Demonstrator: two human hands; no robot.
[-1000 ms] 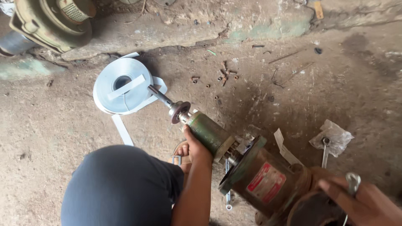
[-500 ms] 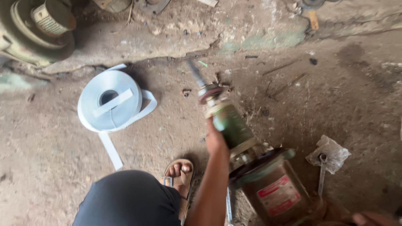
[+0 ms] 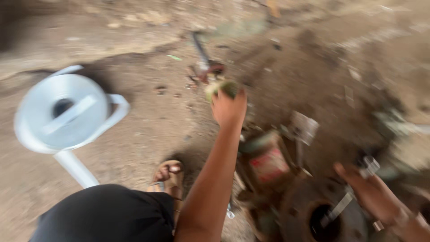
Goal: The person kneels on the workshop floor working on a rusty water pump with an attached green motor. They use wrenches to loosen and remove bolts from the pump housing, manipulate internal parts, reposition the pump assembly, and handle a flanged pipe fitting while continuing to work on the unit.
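The green shaft housing [image 3: 222, 88] of a motor assembly [image 3: 264, 161] lies on the dirt floor [image 3: 148, 134], its thin rod [image 3: 200, 49] pointing away. The left hand [image 3: 229, 107] is clenched around the housing's far end. The right hand [image 3: 365, 190] grips a metal wrench [image 3: 349, 197] over the round flange [image 3: 313, 215]. A white roll of tape [image 3: 62, 112] lies well apart to the left, near a sandalled foot [image 3: 168, 175]. The view is blurred.

Two hands [image 3: 228, 107], one tape roll [image 3: 60, 112]
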